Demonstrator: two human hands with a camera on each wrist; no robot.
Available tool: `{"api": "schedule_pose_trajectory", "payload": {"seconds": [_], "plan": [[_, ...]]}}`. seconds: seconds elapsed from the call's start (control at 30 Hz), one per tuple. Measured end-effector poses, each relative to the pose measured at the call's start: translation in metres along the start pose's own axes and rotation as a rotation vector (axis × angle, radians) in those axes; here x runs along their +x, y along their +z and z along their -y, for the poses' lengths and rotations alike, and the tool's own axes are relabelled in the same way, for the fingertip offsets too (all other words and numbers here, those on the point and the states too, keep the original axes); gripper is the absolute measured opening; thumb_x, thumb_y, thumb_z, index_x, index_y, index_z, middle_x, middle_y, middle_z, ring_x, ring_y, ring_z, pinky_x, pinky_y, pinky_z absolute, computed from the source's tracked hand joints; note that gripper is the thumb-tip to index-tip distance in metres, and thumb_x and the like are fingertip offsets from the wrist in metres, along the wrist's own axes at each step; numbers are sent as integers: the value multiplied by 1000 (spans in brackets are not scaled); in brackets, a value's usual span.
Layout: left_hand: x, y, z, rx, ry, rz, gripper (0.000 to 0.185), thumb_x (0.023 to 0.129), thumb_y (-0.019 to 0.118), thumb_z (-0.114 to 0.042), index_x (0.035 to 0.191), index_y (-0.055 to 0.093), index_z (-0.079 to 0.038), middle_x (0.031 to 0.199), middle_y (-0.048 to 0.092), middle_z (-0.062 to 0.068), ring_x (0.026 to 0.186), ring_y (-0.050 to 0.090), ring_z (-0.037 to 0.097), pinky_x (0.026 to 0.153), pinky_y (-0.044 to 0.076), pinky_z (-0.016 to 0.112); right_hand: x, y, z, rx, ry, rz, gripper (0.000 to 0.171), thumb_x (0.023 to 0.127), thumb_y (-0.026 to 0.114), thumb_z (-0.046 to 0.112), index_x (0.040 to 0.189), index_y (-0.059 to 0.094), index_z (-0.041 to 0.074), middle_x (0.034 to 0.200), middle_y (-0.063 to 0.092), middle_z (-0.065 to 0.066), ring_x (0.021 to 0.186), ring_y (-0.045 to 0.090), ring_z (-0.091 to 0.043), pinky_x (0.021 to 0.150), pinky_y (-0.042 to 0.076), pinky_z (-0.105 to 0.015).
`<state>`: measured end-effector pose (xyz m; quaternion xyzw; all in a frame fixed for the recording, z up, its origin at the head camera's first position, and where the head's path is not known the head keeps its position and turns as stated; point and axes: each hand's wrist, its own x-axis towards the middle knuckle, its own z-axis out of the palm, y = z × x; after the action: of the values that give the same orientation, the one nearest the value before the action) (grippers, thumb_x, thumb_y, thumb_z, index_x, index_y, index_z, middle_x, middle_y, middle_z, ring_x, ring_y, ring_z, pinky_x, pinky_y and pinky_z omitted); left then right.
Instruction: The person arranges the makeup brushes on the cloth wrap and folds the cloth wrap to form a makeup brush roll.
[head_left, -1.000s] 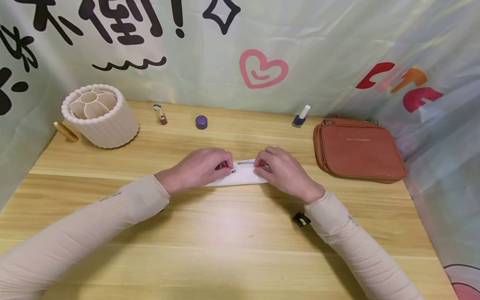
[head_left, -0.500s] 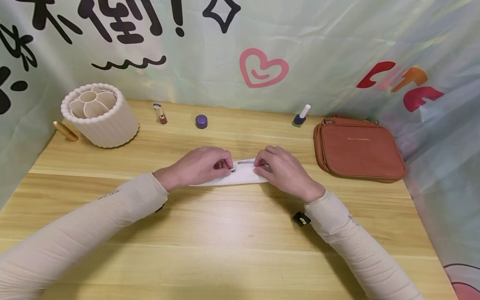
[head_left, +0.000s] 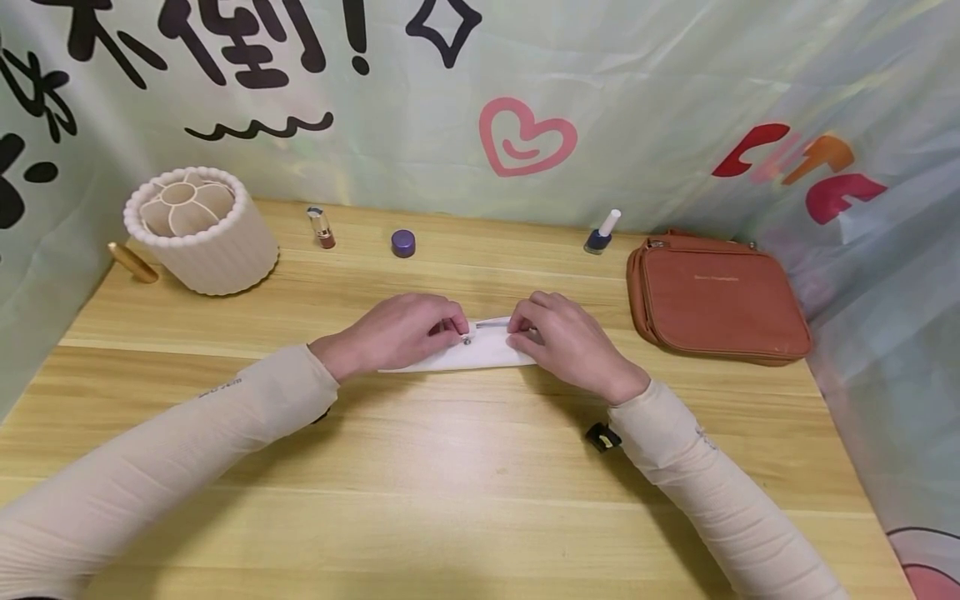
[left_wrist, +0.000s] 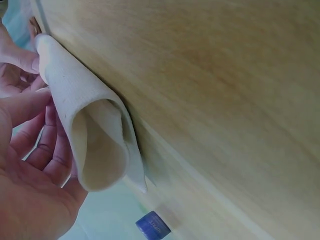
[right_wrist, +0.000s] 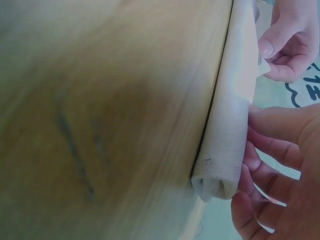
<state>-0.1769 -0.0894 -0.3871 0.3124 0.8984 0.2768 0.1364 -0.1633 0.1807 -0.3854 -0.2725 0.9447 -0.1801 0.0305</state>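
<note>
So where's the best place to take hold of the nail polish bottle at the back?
Probably the white cap of the nail polish bottle, pinched from above. The bottle stands upright and apart from the brown bag, and its slim cap rises above the small dark body, leaving fingers room all round.

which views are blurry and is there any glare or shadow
Head view: sharp, evenly lit, soft shadows under both forearms, sheen on the backdrop. Left wrist view: white pouch fairly clear, table smeared. Right wrist view: table blurred, with a dark shadow patch.

Wood table [head_left: 465, 467] w/ pouch [head_left: 487, 350], bag [head_left: 716, 300]
</note>
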Motion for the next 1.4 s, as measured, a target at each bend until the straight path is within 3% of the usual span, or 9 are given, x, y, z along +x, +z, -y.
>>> {"api": "schedule_pose_trajectory", "payload": {"seconds": [0.23, 0.4, 0.5, 0.63, 0.8, 1.0, 1.27, 1.4], "plan": [[-1, 1, -2, 51, 58, -31, 12, 105, 74, -17, 114, 82, -17, 110, 79, -2, 86, 63, 16, 79, 52, 34, 0, 0, 0, -7, -2, 1, 11, 100, 81, 21, 104, 75, 14, 101, 68, -2, 94, 62, -22, 85, 55, -42], [-2, 3, -1, 76, 121, -54, 10, 104, 76, -16, 110, 83, -18, 108, 79, -3, 84, 63, 14, 77, 54, 33, 0, 0, 1, -8, -5, 4, 11, 100, 81, 21, 104, 75, 13, 101, 68, -2, 93, 61, -22, 83, 54, -42], [-2, 3, 0, 55, 124, -49, 8, 103, 77, -18, 107, 84, -19, 104, 79, -4, 83, 63, 14, 77, 53, 33, 0, 0, 1, -8, -6, 10, 11, 101, 81, 21, 104, 75, 13, 102, 68, -3, 93, 61, -23, 83, 54, -42], [4, 3, 3, -67, 74, 0, 6, 104, 76, -19, 102, 81, -18, 98, 76, -3, 86, 62, 15, 82, 52, 34, 0, -1, 1, -11, -5, 14, 11, 101, 81, 21, 104, 75, 13, 101, 68, -2, 94, 61, -23, 83, 54, -41], [15, -3, 6, -257, -68, 149, 4, 106, 74, -19, 102, 74, -17, 101, 72, -1, 95, 61, 18, 92, 49, 35, 0, -1, 2, -13, -9, 8, 11, 101, 81, 21, 104, 75, 13, 101, 68, -2, 93, 61, -23, 83, 54, -41], [27, -10, 5, -327, -196, 286, 6, 105, 74, -21, 104, 70, -17, 100, 63, 0, 97, 56, 19, 90, 44, 35, 1, 0, 2, -21, -16, 7, 11, 100, 82, 20, 104, 76, 12, 100, 68, -3, 93, 61, -23, 83, 54, -41], [31, -17, -2, -317, -249, 321, 8, 104, 75, -23, 104, 69, -18, 103, 61, 1, 102, 55, 22, 93, 42, 37, 1, 1, 1, -30, -21, -1, 10, 100, 82, 20, 103, 75, 12, 100, 68, -3, 93, 62, -23, 83, 54, -42], [25, -15, 1, -276, -222, 281, 10, 104, 75, -26, 107, 69, -18, 102, 62, 1, 99, 56, 21, 91, 44, 36, 1, 0, 2, -21, -21, 5, 10, 100, 82, 20, 103, 75, 13, 101, 68, -2, 93, 62, -23, 83, 54, -42]]}}
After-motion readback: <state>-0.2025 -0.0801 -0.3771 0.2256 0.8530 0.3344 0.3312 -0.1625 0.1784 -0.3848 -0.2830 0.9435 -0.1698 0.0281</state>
